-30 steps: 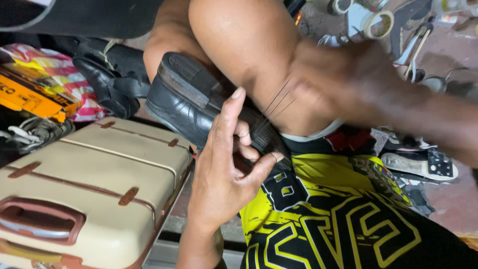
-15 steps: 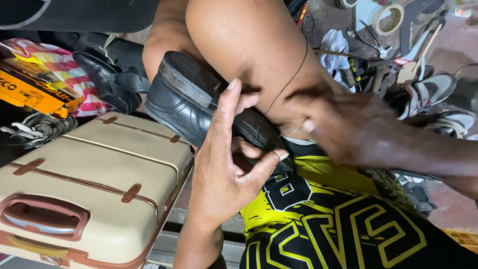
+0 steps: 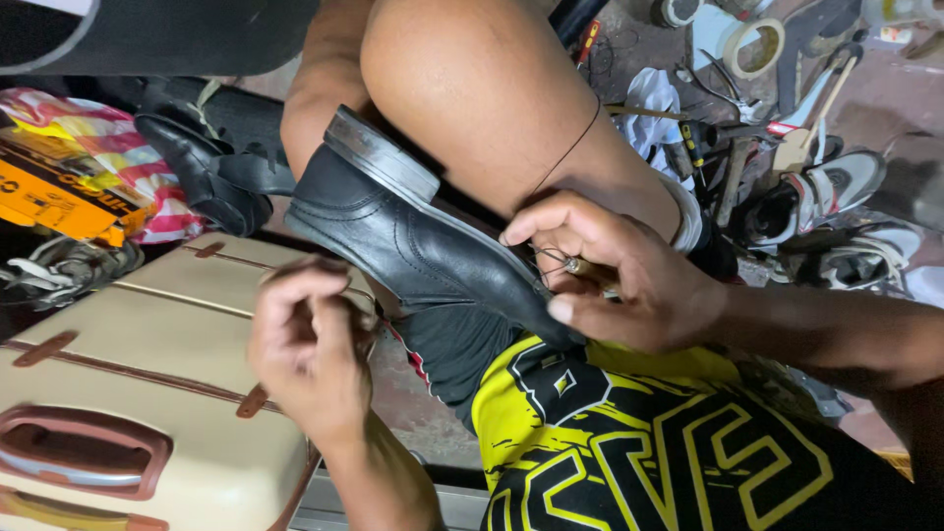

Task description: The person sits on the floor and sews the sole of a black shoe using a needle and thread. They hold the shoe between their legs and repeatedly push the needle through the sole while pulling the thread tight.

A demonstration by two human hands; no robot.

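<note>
A black leather shoe (image 3: 413, 236) lies sole-up against my bare knee (image 3: 472, 98), heel to the upper left, toe toward my lap. My right hand (image 3: 629, 280) rests at the sole's edge near the toe, shut on a small wooden-handled awl (image 3: 593, 268). A thin dark thread (image 3: 568, 149) runs from there up over my knee. My left hand (image 3: 310, 354) hovers just left of the shoe, off the leather. Its fingers are pinched together, seemingly on a fine thread that leads to the shoe.
A cream suitcase (image 3: 147, 393) with brown straps stands at lower left. Behind it lie another black shoe (image 3: 206, 177) and an orange box (image 3: 59, 197). Sneakers (image 3: 826, 192), tape rolls (image 3: 749, 41) and hand tools (image 3: 718, 138) litter the floor at upper right.
My left hand has lifted off the shoe and drawn back to the left with its fingers closed. My right hand has come down from the knee to the sole's edge.
</note>
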